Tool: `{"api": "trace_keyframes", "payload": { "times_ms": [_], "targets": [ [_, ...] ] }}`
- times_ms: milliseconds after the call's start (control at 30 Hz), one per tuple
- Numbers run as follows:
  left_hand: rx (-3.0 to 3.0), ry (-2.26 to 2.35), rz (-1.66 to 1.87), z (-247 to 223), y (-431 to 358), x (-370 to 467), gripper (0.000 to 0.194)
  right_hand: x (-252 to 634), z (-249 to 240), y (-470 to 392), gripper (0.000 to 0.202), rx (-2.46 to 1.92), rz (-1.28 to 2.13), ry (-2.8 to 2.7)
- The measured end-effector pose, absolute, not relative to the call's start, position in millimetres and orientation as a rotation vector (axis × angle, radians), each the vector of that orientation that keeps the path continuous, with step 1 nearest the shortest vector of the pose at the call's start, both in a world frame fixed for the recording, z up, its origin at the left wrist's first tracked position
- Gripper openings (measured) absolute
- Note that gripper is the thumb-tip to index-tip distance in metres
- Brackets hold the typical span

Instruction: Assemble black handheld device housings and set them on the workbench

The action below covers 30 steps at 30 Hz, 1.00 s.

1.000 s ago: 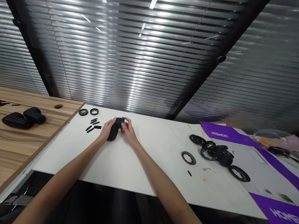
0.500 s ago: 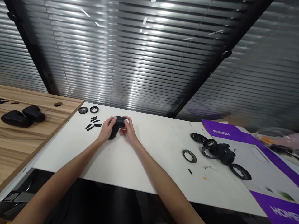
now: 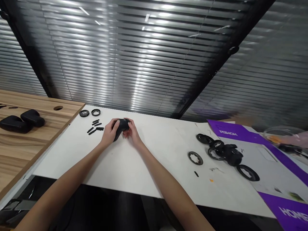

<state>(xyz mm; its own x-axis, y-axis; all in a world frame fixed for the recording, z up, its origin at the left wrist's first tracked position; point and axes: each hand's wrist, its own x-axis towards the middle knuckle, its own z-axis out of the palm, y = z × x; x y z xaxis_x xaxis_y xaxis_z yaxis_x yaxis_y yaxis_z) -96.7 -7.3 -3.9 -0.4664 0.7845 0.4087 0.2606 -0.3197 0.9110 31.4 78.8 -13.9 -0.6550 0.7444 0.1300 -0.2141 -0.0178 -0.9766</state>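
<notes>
Near far edge of tabletop [image 3: 173,144], steady black elbow-shaped part [image 3: 123,124], gripped by left hand [image 3: 109,132], pinched at end by right hand [image 3: 133,134].

From here the left hand [image 3: 109,132] partly blocks my view of the black piece [image 3: 123,124]; the right edge crops the purple-banded sheet [image 3: 271,175].

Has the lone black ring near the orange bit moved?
No. Against the purple-edged sheet, the lone black ring sits where it did a second ago; both rose in view.
</notes>
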Motion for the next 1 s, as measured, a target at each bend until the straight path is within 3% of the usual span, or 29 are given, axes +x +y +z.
{"api": "trace_keyframes", "payload": {
  "times_ms": [167,333,667,1000],
  "targets": [
    [1.42,1.557,1.804,-2.7,-11.1,-96.4,0.036,31.5,-13.9,77.9,0.044,-0.552,1.746,-1.538],
    [1.319,1.6,1.783,-1.0,-9.9,-95.9,0.035,32.5,-14.3,78.8,0.031,-0.642,1.378,-1.58],
    [1.05,1.626,1.774,-1.3,-3.8,-100.9,0.033,34.4,-24.9,88.8,0.033,-0.748,1.075,-1.804],
    [0.839,1.484,1.785,-8.0,3.0,-108.8,0.062,48.9,-20.7,92.8,0.05,-0.765,0.874,-2.173]
  ]
}}
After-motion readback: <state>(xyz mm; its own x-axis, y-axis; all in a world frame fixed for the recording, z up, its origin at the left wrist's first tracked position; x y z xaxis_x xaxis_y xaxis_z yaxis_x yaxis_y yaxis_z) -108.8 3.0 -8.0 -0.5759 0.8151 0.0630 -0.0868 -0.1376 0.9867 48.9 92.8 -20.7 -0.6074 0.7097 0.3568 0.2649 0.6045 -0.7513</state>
